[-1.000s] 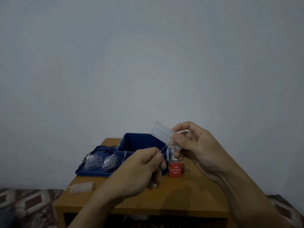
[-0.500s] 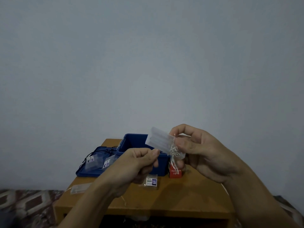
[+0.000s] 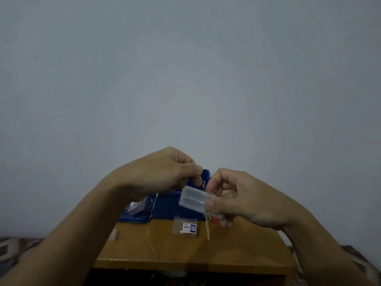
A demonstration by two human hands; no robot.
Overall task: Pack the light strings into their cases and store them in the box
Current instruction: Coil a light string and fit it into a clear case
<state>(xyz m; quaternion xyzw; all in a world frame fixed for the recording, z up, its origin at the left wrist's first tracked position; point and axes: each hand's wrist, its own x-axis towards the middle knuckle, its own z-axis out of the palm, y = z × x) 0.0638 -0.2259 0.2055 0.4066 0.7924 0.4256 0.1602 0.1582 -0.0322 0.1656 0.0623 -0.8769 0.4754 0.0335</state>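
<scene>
Plain grey-blue wall (image 3: 185, 69) filling most of the view, wooden tabletop (image 3: 237, 248) low down. Mid-step on the packing: feeding a light string (image 3: 207, 230) into its clear case (image 3: 192, 199).

Holding that case up over the tabletop in the right hand (image 3: 245, 201), thumb clamped on its near end, fingers (image 3: 226, 222) curled round behind. Pinching with the left hand (image 3: 162, 172) just above the case, thumb and forefinger tips closed tight, seemingly on the fine wire, though too thin to make out there. Trailing loose wire below the right hand, and more running down from under the left wrist onto the tabletop. Plenty left to gather, by the look of it.

Next up, probably: drawing the slack in as short loops, tucking them into the case, closing it, dropping it in the box. Calls for a steady case and small, patient pinches. Springy thin wire, likely to tangle or pop back out.

Over to the containers. Open at the back of the tabletop, blue box (image 3: 169, 205), inside hidden behind both hands, contents impossible to tell. Flat on its left, blue lid (image 3: 134, 218), carrying a labelled clear packet (image 3: 136, 206). In front of the box, small labelled bag (image 3: 185, 225), lying flat, looking empty. Near the left edge, one more small clear case (image 3: 114, 234), blurred.
</scene>
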